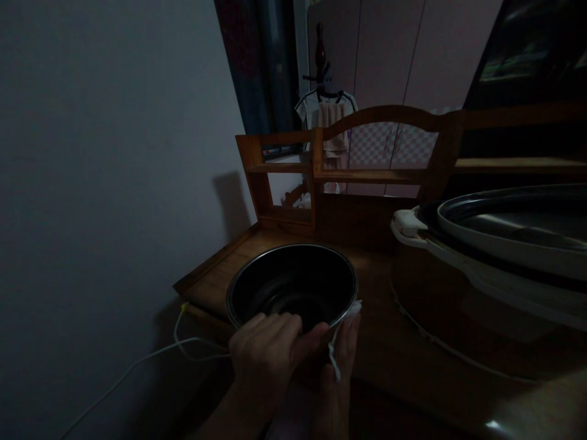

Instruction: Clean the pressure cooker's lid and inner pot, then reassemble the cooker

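A dark, round pot [298, 269], wide mouth facing up, sits at the near left part of a wooden table [208, 284], by its near edge; whether its base rests on the wood cannot be told. The person's left hand [270, 351] grips the near rim, fingers hooked inside and thumb along the edge. The right hand [347, 351] holds a white cloth [354, 308] against the pot's outer right side (how tightly is hard to tell in this dim light). If the left fingers slid off the rim, the pot could tip or drop over the near edge; pressing hard with the cloth might push it askew. To the left, a pale cord [137, 363] hangs beside the table, near enough, perhaps, to snag. To the right is a large appliance with a white rim [452, 260]. On the far side stands a wooden shelf [380, 177], with a hanging shirt [312, 110] and pink cabinet doors [385, 55] beyond.
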{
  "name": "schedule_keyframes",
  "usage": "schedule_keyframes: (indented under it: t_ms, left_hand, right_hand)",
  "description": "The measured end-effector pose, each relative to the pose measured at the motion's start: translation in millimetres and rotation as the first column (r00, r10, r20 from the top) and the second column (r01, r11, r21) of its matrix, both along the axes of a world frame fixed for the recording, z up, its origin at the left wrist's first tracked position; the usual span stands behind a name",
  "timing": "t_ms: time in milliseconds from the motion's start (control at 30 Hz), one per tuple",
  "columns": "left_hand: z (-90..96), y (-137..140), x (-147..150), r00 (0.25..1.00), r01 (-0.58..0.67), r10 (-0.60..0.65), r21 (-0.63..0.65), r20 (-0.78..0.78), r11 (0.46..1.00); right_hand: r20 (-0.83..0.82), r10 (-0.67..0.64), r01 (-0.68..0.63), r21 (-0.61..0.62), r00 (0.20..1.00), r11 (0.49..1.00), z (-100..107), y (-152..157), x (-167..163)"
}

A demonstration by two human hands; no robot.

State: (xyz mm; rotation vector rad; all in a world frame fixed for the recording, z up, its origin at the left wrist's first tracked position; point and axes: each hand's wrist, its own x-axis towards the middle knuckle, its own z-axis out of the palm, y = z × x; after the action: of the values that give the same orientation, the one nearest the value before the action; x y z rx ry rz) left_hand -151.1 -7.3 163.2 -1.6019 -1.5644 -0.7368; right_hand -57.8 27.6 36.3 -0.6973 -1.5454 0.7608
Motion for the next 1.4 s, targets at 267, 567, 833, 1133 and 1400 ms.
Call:
schedule_keyframes:
  t_ms: [267, 567, 833, 1133, 1400]
  left_hand:
    - [-43.0, -13, 9, 0.999, 0.041, -0.040, 0.059, -0.014, 0.997]
    - [-45.7, -17, 8, 0.998, 0.046, -0.040, 0.119, -0.047, 0.992]
    - [-51.6, -18, 7, 0.998, 0.029, -0.023, 0.111, -0.063, 0.993]
    - [-37.6, -16, -4, 1.000, -0.007, 0.010, 0.111, -0.028, 0.994]
    - [-0.7, -5, -33, 0.991, -0.053, 0.036, 0.135, 0.131, 0.989]
  right_hand:
    - [-0.111, 0.095, -0.118, -0.225, 0.989, 0.967, -12, -8, 15]
    - [-0.212, 0.064, -0.113, -0.225, 0.975, 0.968, -30, -10, 9]
    - [-0.154, 0.063, -0.103, -0.267, 0.986, 0.958, -26, -13, 14]
    - [-0.026, 0.068, -0.072, -0.182, 0.997, 0.981, -25, -10, 11]
    - [0.064, 0.132, -0.133, 0.021, 0.989, 0.991, 21, 20, 11]
